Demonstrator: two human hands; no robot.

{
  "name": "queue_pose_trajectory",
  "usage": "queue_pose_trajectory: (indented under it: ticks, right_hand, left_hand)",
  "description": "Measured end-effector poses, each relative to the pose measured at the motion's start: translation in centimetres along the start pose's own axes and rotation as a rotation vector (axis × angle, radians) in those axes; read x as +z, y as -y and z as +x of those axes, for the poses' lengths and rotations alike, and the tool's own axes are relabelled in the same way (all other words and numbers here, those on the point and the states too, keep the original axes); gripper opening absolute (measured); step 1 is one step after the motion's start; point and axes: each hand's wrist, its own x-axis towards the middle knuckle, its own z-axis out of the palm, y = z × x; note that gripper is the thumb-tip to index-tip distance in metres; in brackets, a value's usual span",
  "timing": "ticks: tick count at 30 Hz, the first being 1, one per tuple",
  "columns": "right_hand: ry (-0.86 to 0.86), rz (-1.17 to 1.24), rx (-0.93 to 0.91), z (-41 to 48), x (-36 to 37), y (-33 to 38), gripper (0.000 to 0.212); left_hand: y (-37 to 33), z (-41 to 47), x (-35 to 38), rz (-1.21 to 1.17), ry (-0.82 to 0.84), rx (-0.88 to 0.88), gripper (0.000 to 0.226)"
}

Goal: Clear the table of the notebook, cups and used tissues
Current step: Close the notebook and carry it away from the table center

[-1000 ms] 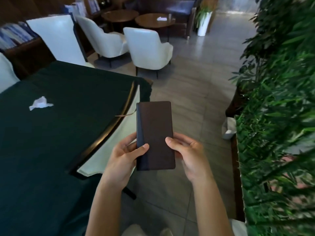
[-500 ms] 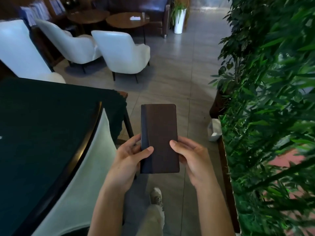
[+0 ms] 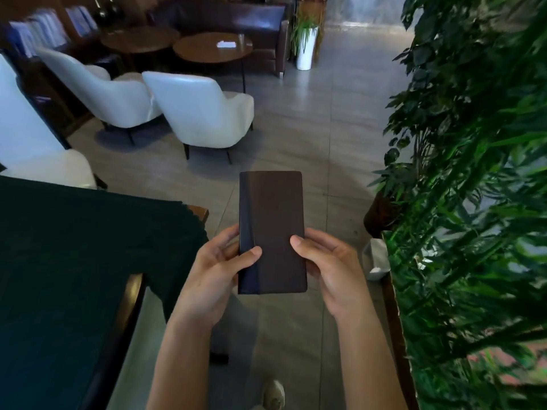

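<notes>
Dark brown leather-look notebook (image 3: 272, 232), closed, held over the floor, right of the green-clothed table (image 3: 74, 261). Left hand (image 3: 216, 273) and right hand (image 3: 331, 267) each clamp a long edge, thumbs on the cover; its long axis points straight ahead, away from the person.

Notebook (image 3: 271, 232) between both hands, table (image 3: 59, 261) left, plants (image 3: 473, 173) right, chairs (image 3: 201, 113) beyond
</notes>
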Motion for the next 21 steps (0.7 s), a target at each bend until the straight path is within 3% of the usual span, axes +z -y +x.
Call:
queue_pose_trajectory:
  ticks: [11, 15, 21]
  right_hand:
    - [0.055, -0.021, 0.069, 11.2, 0.6, 1.8, 0.028]
    - [0.120, -0.083, 0.080, 16.8, 0.9, 3.2, 0.028]
    - [0.282, -0.159, 0.082, 25.5, 1.4, 6.3, 0.026]
  left_hand:
    - [-0.7, 8.9, -0.2, -0.032, -0.150, -0.006, 0.044]
    - [-1.2, 13.1, -0.2, -0.040, -0.228, 0.026, 0.057]
    - [-2.6, 19.3, 0.7, -0.038, -0.356, 0.128, 0.053]
